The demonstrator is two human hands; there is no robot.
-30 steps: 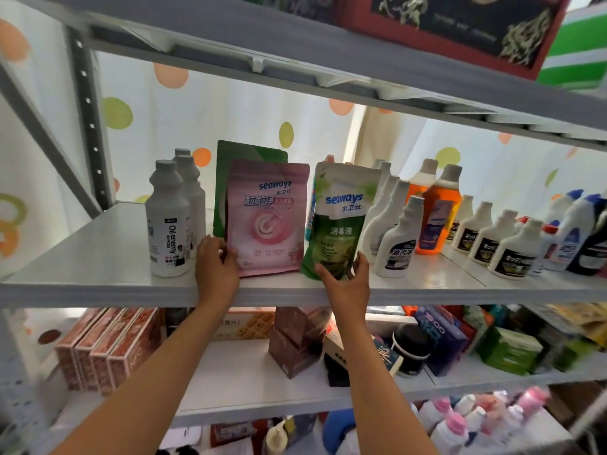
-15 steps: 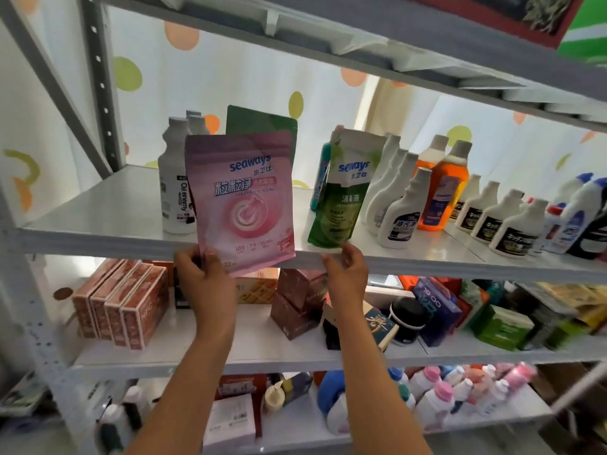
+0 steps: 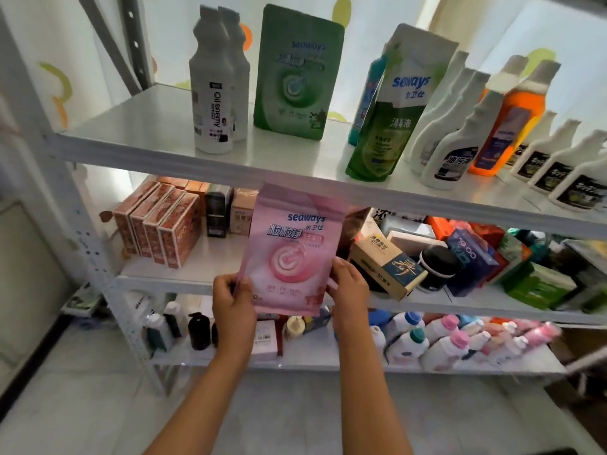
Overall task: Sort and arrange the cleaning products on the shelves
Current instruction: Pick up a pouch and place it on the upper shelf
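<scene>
A pink Seaways pouch (image 3: 289,251) hangs upright in front of the middle shelf (image 3: 184,277), below the upper shelf (image 3: 138,126). My left hand (image 3: 231,298) grips its lower left edge. My right hand (image 3: 348,284) holds its lower right edge with fingers curled behind it. On the upper shelf stand two white Oil enemy bottles (image 3: 213,90), a flat green pouch (image 3: 295,73) and a tilted green-and-white Seaways refill pouch (image 3: 391,116).
White spray bottles (image 3: 460,139) and an orange bottle (image 3: 512,126) fill the upper shelf's right side. The middle shelf holds orange cartons (image 3: 157,224), boxes and a black jar (image 3: 437,267). Small bottles (image 3: 443,339) crowd the bottom shelf. Grey floor lies below.
The pink pouch has come off the upper shelf and down to the middle shelf's level. My right hand left the green-and-white pouch and now holds the pink one. The view tilted downward.
</scene>
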